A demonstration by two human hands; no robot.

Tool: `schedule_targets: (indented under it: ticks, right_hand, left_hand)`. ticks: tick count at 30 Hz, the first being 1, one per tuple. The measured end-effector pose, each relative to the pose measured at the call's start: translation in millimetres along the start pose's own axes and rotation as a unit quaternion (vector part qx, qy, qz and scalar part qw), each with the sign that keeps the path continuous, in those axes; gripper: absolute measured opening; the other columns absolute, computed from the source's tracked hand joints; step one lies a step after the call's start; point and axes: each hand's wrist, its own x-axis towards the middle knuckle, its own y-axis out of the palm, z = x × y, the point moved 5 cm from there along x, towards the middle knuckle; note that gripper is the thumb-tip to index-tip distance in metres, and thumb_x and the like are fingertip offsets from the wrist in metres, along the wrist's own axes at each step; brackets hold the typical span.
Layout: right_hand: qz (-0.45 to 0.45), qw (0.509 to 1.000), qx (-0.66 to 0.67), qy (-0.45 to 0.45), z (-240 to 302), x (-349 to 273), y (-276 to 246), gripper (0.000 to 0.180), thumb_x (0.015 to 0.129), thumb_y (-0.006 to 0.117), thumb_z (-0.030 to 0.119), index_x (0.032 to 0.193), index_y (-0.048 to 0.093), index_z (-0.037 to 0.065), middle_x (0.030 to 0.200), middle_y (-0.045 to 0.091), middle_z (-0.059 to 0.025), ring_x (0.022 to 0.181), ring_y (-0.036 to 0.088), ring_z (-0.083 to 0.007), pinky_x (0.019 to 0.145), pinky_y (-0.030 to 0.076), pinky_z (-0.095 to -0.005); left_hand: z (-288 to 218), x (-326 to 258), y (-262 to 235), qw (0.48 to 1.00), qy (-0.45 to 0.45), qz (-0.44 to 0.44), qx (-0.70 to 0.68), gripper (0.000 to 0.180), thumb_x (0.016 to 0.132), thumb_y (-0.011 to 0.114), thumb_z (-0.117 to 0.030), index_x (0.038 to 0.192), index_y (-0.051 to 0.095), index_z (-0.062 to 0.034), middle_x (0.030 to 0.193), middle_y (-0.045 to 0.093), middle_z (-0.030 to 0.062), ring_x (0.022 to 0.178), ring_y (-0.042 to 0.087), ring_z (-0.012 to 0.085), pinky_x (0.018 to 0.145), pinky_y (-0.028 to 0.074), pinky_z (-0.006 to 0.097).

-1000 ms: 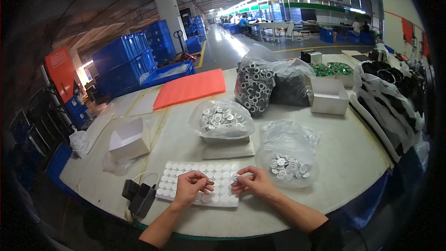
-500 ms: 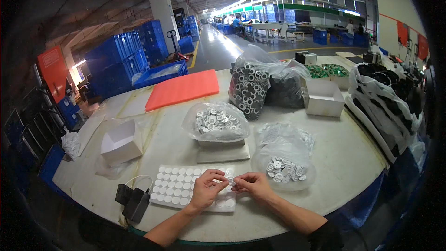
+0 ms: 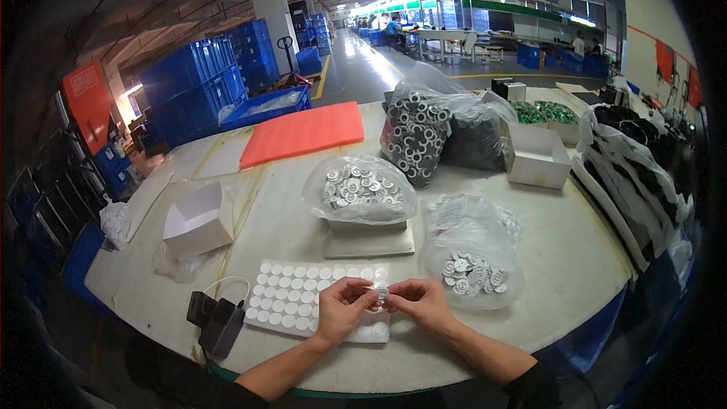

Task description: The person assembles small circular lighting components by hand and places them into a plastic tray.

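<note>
Between the fingertips of both hands is a small round silver-grey disc part (image 3: 382, 295). My left hand (image 3: 346, 307) pinches its left side, and my right hand (image 3: 419, 304) pinches its right side. Both hands are held over the right part of a white sheet of round white stickers (image 3: 284, 297), laid out in rows. Beyond the hands, an open plastic bag of round silver parts (image 3: 362, 186) rests on a flat metal-topped stand (image 3: 369, 240). To the right of my right hand lies a second clear bag with similar disc parts (image 3: 473, 273).
A black power adapter (image 3: 220, 328) with a white cable lies left of the sheet. White boxes stand at left (image 3: 198, 221) and far right (image 3: 538, 157). A red foam sheet (image 3: 303, 135) and a bag of ring parts (image 3: 415, 136) lie along the far side of the table.
The hands stay together around the disc part, with the left fingers curled in a little closer. The whole view has shifted slightly.
</note>
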Motion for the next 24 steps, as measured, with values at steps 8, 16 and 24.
schedule_targets:
  ticks: [8, 16, 24]
  right_hand:
    - [0.009, 1.000, 0.004, -0.009, -0.5, 0.1, -0.3, 0.013, 0.081, 0.067, 0.005, 0.088, 0.063, -0.006, 0.077, 0.067, -0.0103, 0.070, 0.065, -0.0144, 0.065, 0.053, -0.0251]
    - [0.005, 0.992, -0.120, -0.034, -4.8, -6.6, 3.2, 0.014, 0.078, 0.070, 0.007, 0.084, 0.063, -0.004, 0.074, 0.066, -0.0072, 0.067, 0.063, -0.0106, 0.061, 0.051, -0.0222]
    - [0.018, 0.982, -0.185, -0.017, 1.7, -10.7, 7.9, 0.014, 0.079, 0.069, 0.008, 0.083, 0.062, -0.004, 0.074, 0.066, -0.0066, 0.067, 0.062, -0.0100, 0.062, 0.051, -0.0220]
  left_hand:
    - [8.7, -5.0, -1.6, 0.989, -0.097, 0.044, -0.106, 0.015, 0.083, 0.064, -0.005, 0.095, 0.064, 0.0051, 0.085, 0.067, 0.0114, 0.074, 0.065, 0.0148, 0.067, 0.054, 0.025]
    - [-2.4, -5.9, -1.9, 0.993, 0.006, 0.047, 0.108, 0.015, 0.076, 0.071, -0.009, 0.085, 0.065, 0.0018, 0.076, 0.066, 0.0043, 0.068, 0.060, 0.0066, 0.061, 0.048, 0.021]
    - [-3.1, -3.8, 0.2, 0.978, -0.014, 0.144, 0.154, 0.016, 0.078, 0.070, -0.010, 0.086, 0.065, 0.0022, 0.075, 0.065, 0.0035, 0.066, 0.058, 0.0064, 0.059, 0.048, 0.022]
